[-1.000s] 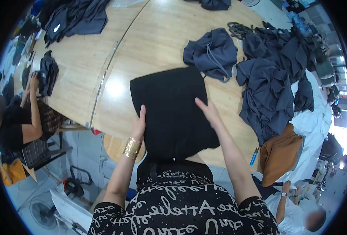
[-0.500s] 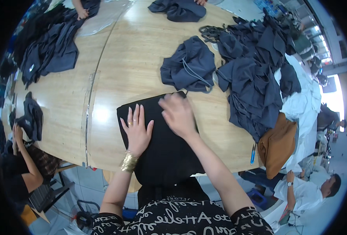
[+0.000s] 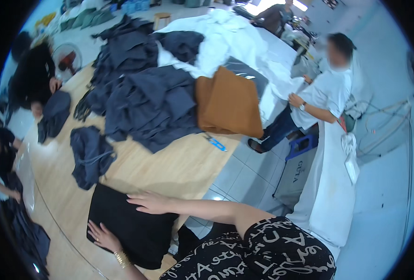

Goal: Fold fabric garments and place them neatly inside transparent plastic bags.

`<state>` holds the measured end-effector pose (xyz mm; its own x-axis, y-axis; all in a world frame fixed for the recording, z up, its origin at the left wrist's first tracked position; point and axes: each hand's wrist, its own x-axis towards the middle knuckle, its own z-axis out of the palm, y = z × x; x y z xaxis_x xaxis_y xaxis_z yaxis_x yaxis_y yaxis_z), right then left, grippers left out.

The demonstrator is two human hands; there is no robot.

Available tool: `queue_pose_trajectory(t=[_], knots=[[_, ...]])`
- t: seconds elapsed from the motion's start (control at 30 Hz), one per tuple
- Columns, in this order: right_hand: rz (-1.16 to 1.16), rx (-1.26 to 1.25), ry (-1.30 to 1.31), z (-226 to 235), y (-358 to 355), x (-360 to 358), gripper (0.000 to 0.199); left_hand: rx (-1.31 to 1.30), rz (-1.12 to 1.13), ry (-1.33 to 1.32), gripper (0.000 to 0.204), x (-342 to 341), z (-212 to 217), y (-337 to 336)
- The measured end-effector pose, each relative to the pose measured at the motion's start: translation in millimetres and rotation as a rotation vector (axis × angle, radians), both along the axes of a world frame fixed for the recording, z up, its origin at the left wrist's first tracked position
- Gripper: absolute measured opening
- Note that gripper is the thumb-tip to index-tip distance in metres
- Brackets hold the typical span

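Drawstring garment [image 3: 90, 161]: lying just past the cloth's far edge, looking soft and crumply.
Left hand [image 3: 105, 239]: resting palm-down near the cloth's left edge, fingers spreading apart, not pinching anything.
Black cloth [image 3: 139, 235]: lying on the wooden table [image 3: 174, 172] near the person's body, looking folded, probably handling soft, floppy and fairly light, not fragile; layers might be sliding a bit, so I'd be holding both side edges, palms supporting underneath.
Right hand [image 3: 152, 203]: lying across the opposite side, fingers stretching out loosely, not clamping; motion blur is hiding finer contact.
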<state>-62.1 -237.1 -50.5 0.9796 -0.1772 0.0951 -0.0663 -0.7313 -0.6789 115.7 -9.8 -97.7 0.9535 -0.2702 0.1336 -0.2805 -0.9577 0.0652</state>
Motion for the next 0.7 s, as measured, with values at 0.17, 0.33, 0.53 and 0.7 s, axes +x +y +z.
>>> queue_pose_trajectory(t=[0.17, 0.33, 0.53, 0.7], knots=[[-0.224, 0.147, 0.140, 10, -34, -198, 0.025, -0.363, -0.161, -0.013, 0.042, 1, 28, -11], [-0.531, 0.075, 0.554, -16, -42, -450, 0.027, -0.745, -0.611, 0.028, 0.033, -168, 73, -151], [-1.035, 0.215, 0.718, 10, -39, -646, 0.029, -0.603, -1.256, 0.755, 0.024, -422, 84, -303], [-1.415, 0.298, 0.660, 18, -58, -722, 0.027, -0.255, -1.690, 1.006, 0.022, -532, 82, -384]])
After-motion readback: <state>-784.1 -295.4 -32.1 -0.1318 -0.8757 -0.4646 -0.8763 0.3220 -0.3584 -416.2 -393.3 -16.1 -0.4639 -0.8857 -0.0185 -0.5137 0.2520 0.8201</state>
